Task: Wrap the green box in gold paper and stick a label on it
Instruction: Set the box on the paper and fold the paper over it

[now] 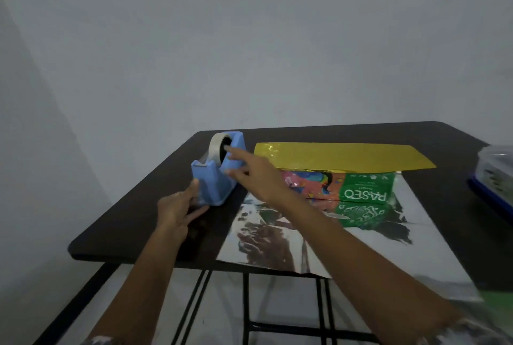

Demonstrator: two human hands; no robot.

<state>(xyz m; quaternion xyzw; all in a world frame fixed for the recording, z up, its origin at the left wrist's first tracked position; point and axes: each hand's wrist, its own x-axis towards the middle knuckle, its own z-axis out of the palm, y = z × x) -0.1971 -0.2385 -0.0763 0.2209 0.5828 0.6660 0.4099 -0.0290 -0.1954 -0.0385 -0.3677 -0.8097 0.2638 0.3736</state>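
Left of the green box point(363, 191), left hand point(173, 205) and right hand point(255, 175) are at the tape dispenser point(213, 185), fingers extended. Taping stage, evidently; a strip needs drawing next.

A blue tape dispenser point(213, 180) stands on the dark table point(125, 228), a lidded container point(497, 161) at its right edge.

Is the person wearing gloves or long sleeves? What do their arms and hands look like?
No gloves. The left hand and right hand are bare, with no ring or watch showing. Both forearms are bare too. A bit of grey-and-white patterned sleeve shows at the bottom edge of each arm.
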